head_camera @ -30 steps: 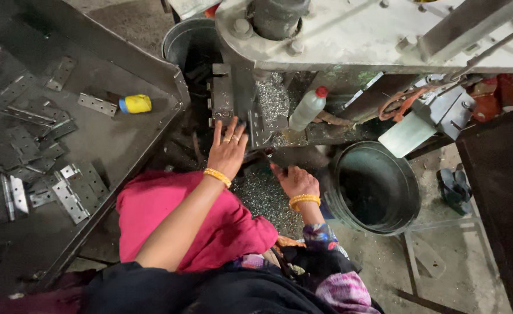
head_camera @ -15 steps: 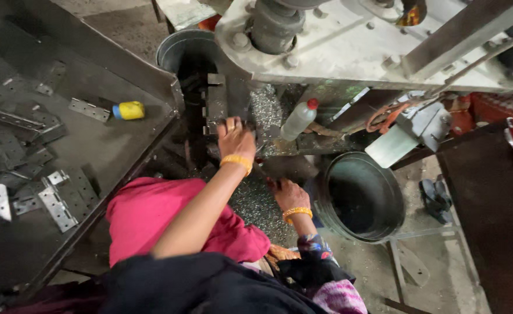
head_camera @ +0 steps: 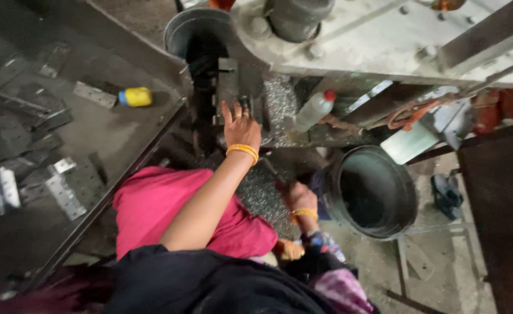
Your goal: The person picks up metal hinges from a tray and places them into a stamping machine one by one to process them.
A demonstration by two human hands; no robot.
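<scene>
Here the left hand (head_camera: 242, 129) is laid open-fingered against the press block (head_camera: 228, 87), while a thin rod (head_camera: 270, 170) (blurred) is gripped by the right hand (head_camera: 299, 197).

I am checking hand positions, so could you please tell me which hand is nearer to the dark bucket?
Right. The right hand is just beside the dark bucket; the left hand is up at the machine.

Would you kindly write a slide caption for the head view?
Left hand reaches into a metal press; right hand rests low beside a dark bucket.
</scene>
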